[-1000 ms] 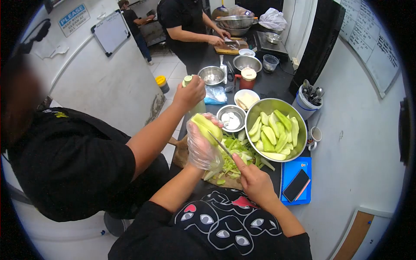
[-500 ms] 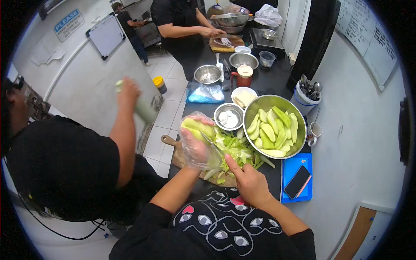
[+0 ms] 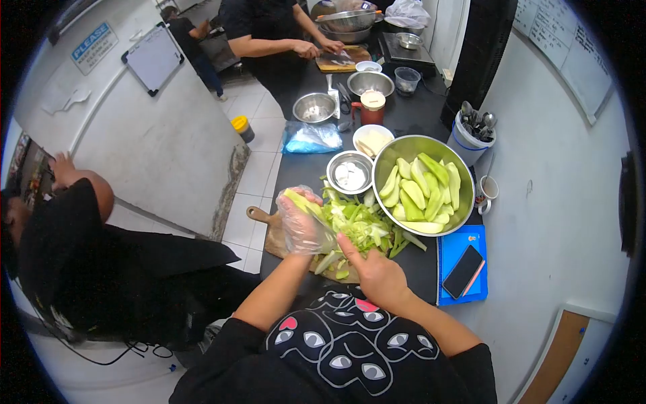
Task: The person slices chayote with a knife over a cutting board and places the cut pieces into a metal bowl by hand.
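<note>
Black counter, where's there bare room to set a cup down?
The widest bare patch lies between the red pitcher and the utensil bucket, beyond the large steel bowl. A narrower strip separates the green peelings from the blue folder. The cutting board, below the left hand, is crowded.

My forearms [image 3: 441, 323] reach forward; my left hand [image 3: 299, 223], gloved in clear plastic, curls in a grip, and my bare right hand [image 3: 378, 277] is closed, one finger [image 3: 349, 250] extended.
</note>
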The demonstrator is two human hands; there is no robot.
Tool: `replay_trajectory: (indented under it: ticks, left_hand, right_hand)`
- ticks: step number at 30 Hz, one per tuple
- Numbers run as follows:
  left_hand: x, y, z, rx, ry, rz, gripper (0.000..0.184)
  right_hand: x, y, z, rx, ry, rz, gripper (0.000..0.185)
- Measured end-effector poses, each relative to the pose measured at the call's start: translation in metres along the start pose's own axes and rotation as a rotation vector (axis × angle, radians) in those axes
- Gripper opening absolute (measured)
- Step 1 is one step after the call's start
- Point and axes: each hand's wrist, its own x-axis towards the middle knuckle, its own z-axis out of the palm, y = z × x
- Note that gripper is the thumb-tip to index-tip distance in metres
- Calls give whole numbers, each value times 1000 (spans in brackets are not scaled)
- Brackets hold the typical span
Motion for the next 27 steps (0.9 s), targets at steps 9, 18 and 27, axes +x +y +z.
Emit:
replay_trajectory:
  ticks: [9, 18, 27]
  left_hand:
    - [5, -16, -11, 43, 38, -152, 45]
    - [-13, -39, -20, -152, 385, -410, 48]
    - [-11, -23, -35, -269, 186, -715, 52]
  right_hand:
    - [-3, 5, 6, 31, -118, 78, 73]
    - [-3, 28, 25, 153, -243, 175, 75]
    - [-11, 51, 25, 275, -210, 385, 55]
